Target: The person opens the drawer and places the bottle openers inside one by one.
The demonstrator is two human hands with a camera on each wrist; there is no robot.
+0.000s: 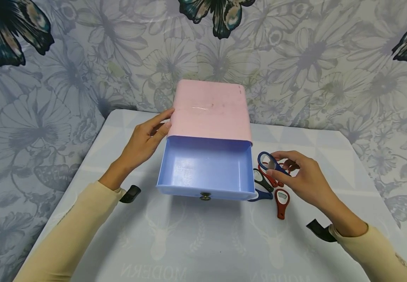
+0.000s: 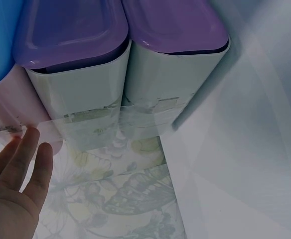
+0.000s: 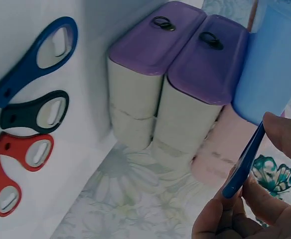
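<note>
A pink drawer case (image 1: 208, 111) stands with its light blue drawer (image 1: 205, 162) pulled out toward me; the drawer is bare inside. My left hand (image 1: 143, 137) rests its fingertips against the case's left side, and its fingers (image 2: 22, 164) look fairly straight in the left wrist view. Right of the drawer, my right hand (image 1: 304, 174) pinches a blue bottle opener (image 3: 242, 167) between thumb and fingers, raised over the table. Below it lie several more bottle openers: a blue one (image 3: 38, 59), a dark green one (image 3: 36, 112) and red ones (image 3: 28, 149).
Under the pink case are two pale drawer units (image 3: 135, 99) with purple fronts (image 3: 158, 37) and ring pulls. The stack stands on a white patterned table (image 1: 203, 239) whose far edge meets a floral wall (image 1: 302, 78). Butterfly decorations (image 1: 221, 19) hang on the wall.
</note>
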